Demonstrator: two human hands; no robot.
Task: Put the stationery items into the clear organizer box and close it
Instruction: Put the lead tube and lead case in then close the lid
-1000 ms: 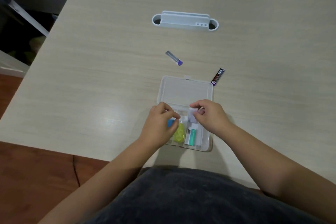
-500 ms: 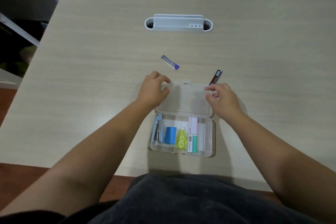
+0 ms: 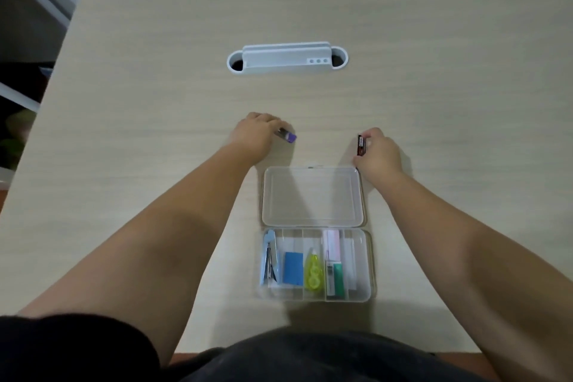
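The clear organizer box (image 3: 369,263) lies near the table's front edge, its lid (image 3: 312,195) folded flat behind it. Its compartments hold a stapler (image 3: 269,260), a blue block (image 3: 293,268), a yellow correction tape (image 3: 313,273), a pink and a green item (image 3: 334,263). Beyond the lid, my left hand (image 3: 254,133) closes on a clear lead tube with a purple cap (image 3: 287,135). My right hand (image 3: 376,150) grips a dark red-and-black lead case (image 3: 361,144) at the lid's far right corner.
A white desk organizer (image 3: 286,58) stands further back at the table's middle. The table's left edge (image 3: 55,77) runs diagonally, with shelving and floor beyond it. My dark-clothed lap fills the bottom of the view.
Both hands left the box, passed over the open lid and reached further out. The left now holds the purple-capped tube, the right the dark case.
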